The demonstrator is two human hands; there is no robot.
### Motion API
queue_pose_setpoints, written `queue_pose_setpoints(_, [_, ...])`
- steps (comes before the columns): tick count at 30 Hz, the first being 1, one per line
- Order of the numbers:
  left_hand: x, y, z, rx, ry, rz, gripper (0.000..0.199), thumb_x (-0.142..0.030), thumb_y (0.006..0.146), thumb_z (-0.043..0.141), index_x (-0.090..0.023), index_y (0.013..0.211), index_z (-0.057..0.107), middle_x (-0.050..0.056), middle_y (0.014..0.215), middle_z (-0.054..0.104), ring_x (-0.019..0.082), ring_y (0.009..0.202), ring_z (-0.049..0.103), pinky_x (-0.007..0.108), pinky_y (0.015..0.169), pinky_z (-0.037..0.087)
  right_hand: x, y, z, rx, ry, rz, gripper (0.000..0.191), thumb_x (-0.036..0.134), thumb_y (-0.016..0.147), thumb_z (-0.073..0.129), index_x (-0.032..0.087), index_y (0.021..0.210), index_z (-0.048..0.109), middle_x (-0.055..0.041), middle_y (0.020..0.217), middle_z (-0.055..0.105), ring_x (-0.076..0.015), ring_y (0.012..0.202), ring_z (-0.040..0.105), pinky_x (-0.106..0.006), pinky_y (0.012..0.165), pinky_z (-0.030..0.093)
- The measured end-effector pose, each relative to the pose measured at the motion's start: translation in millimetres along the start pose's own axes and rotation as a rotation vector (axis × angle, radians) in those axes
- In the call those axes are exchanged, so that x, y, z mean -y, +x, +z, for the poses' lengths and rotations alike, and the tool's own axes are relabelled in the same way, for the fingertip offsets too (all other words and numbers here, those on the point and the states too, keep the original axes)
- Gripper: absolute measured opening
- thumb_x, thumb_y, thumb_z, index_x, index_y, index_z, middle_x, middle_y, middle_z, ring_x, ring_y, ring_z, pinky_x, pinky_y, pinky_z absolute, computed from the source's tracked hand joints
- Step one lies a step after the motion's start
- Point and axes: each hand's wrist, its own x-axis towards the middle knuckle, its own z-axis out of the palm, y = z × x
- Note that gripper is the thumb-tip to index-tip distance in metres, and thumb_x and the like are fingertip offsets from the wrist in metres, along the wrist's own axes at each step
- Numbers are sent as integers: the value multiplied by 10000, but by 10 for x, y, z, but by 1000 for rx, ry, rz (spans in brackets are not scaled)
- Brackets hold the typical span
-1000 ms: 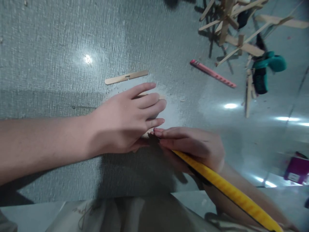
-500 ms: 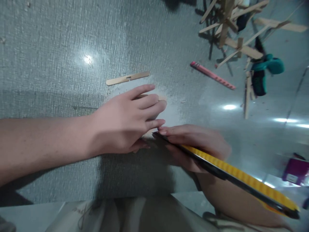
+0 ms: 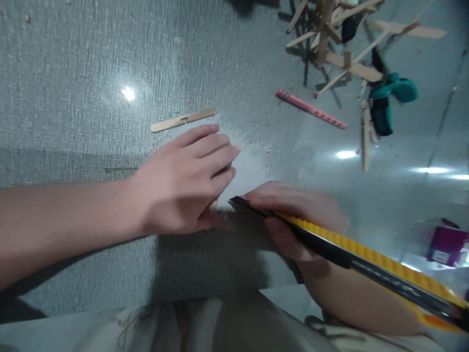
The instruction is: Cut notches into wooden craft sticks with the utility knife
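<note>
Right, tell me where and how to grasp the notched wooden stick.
Likely best: pinch the notched wooden stick across its long edges at the rounded left end, coming from the far side. It lies flat, notched mid-length, with the left hand close on its near side.

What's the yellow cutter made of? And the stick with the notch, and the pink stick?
Yellow cutter: the ribbed yellow handle looks like plastic; its thin, dark, pointed blade is probably metal.
Notched stick: looks like bare wood, pale tan with no paint showing.
Pink stick: coloured and patterned, maybe plastic or something painted; I can't tell which.
</note>
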Motion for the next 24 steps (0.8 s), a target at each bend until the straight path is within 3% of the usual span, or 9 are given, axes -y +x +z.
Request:
queue_pose_setpoints(3, [96, 27, -39, -8, -122, 6, 260, -359, 992, 535, -211, 1098, 720, 84, 1267, 684, 290, 1254, 621, 496, 1167, 456, 14, -10, -3, -36, -5, 44, 239, 153, 866, 731, 242, 1087, 710, -38, 876, 796, -191, 785, 785, -286, 712, 659])
queue_pose_setpoints(8, [229, 64, -65, 48, -177, 111, 304, -169, 977, 489, -263, 950, 777, 26, 1128, 742, 256, 1182, 644, 458, 1085, 489, 42, -42, 11, -58, -42, 89, 242, 100, 884, 686, 248, 1074, 717, -24, 910, 807, -180, 814, 795, -275, 735, 660])
queue_pose_setpoints(13, [209, 72, -51, 45, -143, 65, 352, -188, 1009, 479, -260, 852, 786, 9, 968, 752, 218, 1009, 655, 419, 997, 496, 93, -26, 26, -33, -49, 141, 262, 97, 900, 652, 266, 1089, 718, -14, 935, 813, -187, 831, 800, -298, 760, 668])
queue_pose_setpoints(18, [182, 99, -53, 65, -140, 11, 336, -242, 1016, 515, -274, 815, 782, -20, 941, 754, 208, 978, 641, 423, 1016, 469, 146, 5, 84, -42, -12, 183, 269, 127, 861, 769, 279, 1077, 714, -8, 936, 815, -187, 780, 796, -288, 724, 673])
queue_pose_setpoints(24, [173, 120, -33, 100, -145, -2, 295, -220, 980, 534, -258, 817, 777, -20, 938, 749, 207, 963, 648, 424, 991, 475, 179, 63, 187, -114, -16, 143, 227, 86, 875, 718, 268, 1009, 692, 4, 787, 776, -162, 663, 760, -267, 625, 656])
